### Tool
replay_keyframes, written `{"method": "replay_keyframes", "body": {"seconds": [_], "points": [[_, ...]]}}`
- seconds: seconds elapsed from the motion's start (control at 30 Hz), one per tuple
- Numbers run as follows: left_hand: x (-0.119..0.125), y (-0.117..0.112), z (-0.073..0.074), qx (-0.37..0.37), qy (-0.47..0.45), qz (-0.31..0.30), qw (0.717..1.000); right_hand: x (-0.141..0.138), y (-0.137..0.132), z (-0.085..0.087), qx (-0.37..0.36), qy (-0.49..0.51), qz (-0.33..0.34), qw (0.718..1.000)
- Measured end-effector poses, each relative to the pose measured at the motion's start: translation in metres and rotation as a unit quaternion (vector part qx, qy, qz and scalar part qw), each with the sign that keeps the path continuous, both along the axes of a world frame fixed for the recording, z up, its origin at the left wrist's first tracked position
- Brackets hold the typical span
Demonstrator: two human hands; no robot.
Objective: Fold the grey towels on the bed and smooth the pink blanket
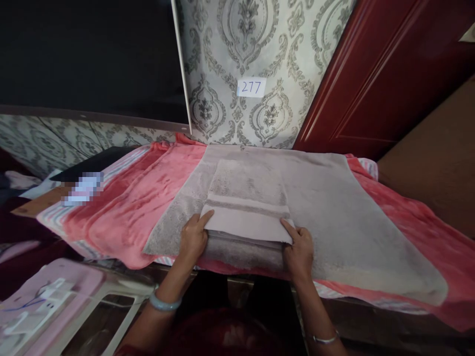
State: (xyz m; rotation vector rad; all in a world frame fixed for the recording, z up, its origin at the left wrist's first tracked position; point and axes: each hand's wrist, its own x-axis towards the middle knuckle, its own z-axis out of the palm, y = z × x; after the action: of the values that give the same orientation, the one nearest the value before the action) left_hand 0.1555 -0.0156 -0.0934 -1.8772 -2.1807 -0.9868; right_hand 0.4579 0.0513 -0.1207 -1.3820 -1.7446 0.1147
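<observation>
Holding folded grey towel (248, 183).
My left hand (193, 235) and right hand (300, 248) are pinching its pale band, fingers (208, 216) closed, near the grey blanket's (337, 198) front edge.

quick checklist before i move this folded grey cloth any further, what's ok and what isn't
1. Left hand at the left end of the pale flap: ok
2. Right hand at the flap's right end: ok
3. Folded grey cloth lying on the wider grey sheet: ok
4. Pink blanket smooth on the left side: not ok, it is rumpled
5. Layers tucked evenly beneath the flap: cannot tell, mostly hidden
</observation>
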Motion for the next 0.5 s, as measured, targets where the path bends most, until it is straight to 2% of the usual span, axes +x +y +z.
{"method": "replay_keyframes", "body": {"seconds": [0.1, 0.23, 0.3, 0.4, 0.5], "points": [[0.002, -0.002, 0.006, -0.004, 0.001, 0.006, 1.0, 0.002, 0.0, 0.001, -0.003, -0.017, 0.001, 1.0], [0.004, -0.004, 0.02, 0.008, 0.061, 0.065, 0.996, 0.008, -0.002, 0.009, -0.016, -0.091, -0.031, 0.995], [0.003, -0.003, 0.023, -0.025, 0.087, 0.034, 0.995, 0.01, -0.002, 0.012, -0.034, -0.145, -0.021, 0.989], [-0.001, 0.0, 0.021, -0.094, 0.075, -0.036, 0.992, 0.012, -0.001, 0.013, -0.066, -0.189, 0.031, 0.979], [-0.003, 0.001, 0.019, -0.102, 0.07, -0.01, 0.992, 0.011, 0.0, 0.011, -0.075, -0.198, 0.024, 0.977]]}}
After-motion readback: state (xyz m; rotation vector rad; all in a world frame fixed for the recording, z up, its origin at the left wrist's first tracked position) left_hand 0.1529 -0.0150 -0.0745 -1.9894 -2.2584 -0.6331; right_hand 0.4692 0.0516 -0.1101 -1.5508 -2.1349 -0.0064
